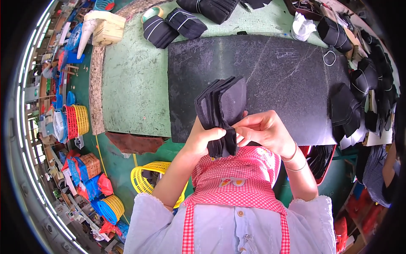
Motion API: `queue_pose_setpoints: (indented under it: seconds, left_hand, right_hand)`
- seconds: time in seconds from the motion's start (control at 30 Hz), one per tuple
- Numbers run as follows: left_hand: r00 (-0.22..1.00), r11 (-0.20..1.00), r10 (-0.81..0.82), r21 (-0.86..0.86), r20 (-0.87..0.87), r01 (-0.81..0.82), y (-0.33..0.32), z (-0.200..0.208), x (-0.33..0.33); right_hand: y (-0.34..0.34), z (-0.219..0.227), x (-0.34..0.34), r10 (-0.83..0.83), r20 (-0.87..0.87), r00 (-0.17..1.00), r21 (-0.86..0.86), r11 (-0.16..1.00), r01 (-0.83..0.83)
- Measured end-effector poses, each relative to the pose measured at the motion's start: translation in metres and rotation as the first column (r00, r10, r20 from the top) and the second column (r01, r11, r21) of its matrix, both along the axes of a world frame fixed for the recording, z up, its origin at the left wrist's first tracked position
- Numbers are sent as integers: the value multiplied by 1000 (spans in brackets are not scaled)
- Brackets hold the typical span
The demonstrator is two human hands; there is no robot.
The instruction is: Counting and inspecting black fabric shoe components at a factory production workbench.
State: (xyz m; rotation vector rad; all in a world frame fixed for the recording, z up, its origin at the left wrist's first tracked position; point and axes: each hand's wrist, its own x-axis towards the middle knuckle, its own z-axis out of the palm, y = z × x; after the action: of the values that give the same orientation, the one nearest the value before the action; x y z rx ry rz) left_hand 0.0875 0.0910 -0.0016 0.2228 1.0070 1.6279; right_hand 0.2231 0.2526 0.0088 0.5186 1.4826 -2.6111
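My left hand (202, 136) is closed round a thick stack of black cut pieces (222, 103), its thumb pressed across their lower part. The pieces look like fabric or thin foam and fan apart at the top. At the stack's right edge, the fingers of my right hand (264, 129) pinch one piece near its lower side. Both hands are above the near edge of a dark mat (262, 63) on the green worktable (133, 84). Part of the stack's underside is hidden by my left hand.
Tied black bundles (160, 31) lie along the far edge beside a tape roll (152, 14). More bundles (364, 80) crowd the right side. A white band (329, 58) rests on the mat. Below the table stands a yellow basket (141, 180); a person's arm (389, 165) shows far right.
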Motion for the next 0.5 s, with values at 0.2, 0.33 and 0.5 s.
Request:
queue_pose_setpoints:
  seconds: [0.2,0.33,0.5]
  left_hand:
    - [995,997,55,51,85,-60,-1,5,-16]
    - [999,998,50,-26,16,-49,-1,8,-10]
    - [999,997,38,-62,14,-37,0,11,-6]
  right_hand:
    - [4,-1,1,-133,39,990,29,991,131]
    - [-3,4,-7,-63,3,998,9,998,63]
    - [-6,2,-7,-96,9,995,-45,994,96]
